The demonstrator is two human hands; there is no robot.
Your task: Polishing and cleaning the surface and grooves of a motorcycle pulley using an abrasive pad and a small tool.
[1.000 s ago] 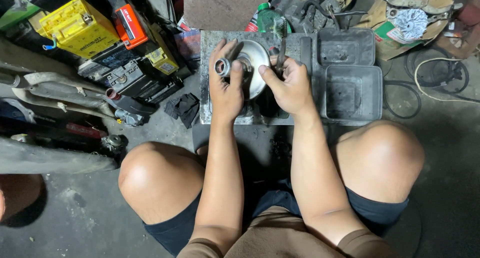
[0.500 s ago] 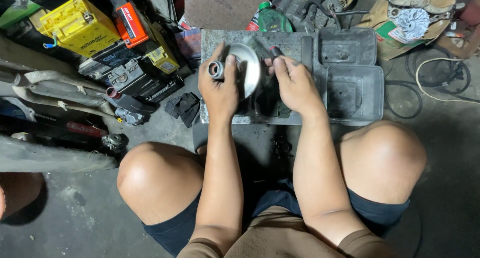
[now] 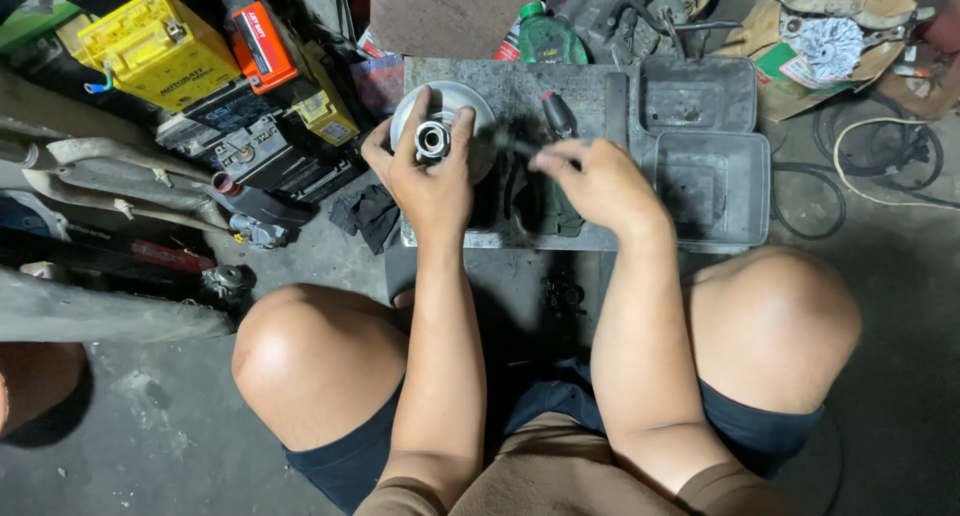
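Note:
My left hand grips a round silver metal pulley disc with a short hollow hub at its middle, held up over the left end of a dirty grey metal tray. My right hand hovers over the middle of the tray, fingers curled on a thin dark tool that is blurred. A screwdriver with a dark red and black handle lies on the tray just beyond my right hand. I am squatting, with both bare knees below the tray.
Two grey plastic tubs stand right of the tray. A yellow battery, an orange-topped battery and black batteries are stacked at the left. A green bottle, engine parts, a white fan wheel and coiled cable lie behind and to the right.
My left hand has carried the disc to the left end of the tray. My right hand has come off the disc and drawn back to the middle with a thin tool.

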